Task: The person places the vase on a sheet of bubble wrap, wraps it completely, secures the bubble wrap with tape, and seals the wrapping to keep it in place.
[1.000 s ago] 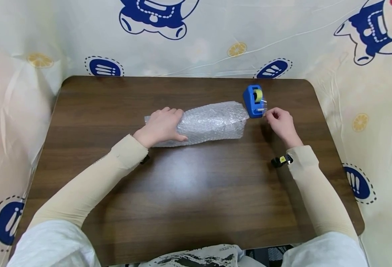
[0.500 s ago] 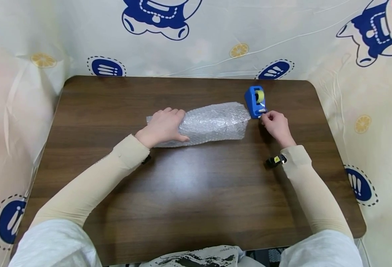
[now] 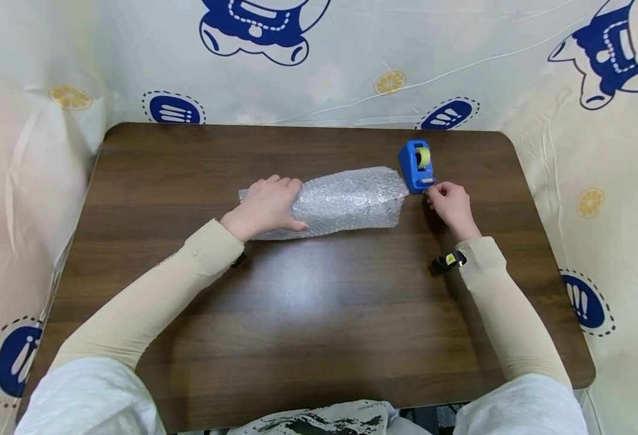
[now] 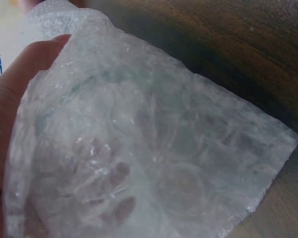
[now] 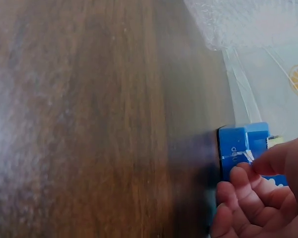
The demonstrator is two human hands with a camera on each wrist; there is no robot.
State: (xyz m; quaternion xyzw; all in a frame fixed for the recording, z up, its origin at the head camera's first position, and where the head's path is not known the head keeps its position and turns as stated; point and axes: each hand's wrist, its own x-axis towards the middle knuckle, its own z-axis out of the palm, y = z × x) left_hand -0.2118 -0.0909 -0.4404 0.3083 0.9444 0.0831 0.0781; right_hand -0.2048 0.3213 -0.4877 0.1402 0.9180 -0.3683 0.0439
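A long bundle of bubble wrap lies across the table, and its loose folded end fills much of the left wrist view. What the wrap encloses cannot be made out. My left hand grips the bundle's left part, thumb on the near side and fingers over the far side. At its right end stands a blue tape dispenser with a yellowish roll. My right hand is at the dispenser's front, thumb and index finger pinching a short clear piece of tape; the other fingers are curled.
The brown wooden table has rounded corners. A white printed curtain hangs close along its back and both sides. A black wrist camera sits on the right sleeve.
My right hand has shifted slightly left, closer to the dispenser, and the clear strip seen stretched there earlier now looks shorter. My left hand and the bundle hold still.
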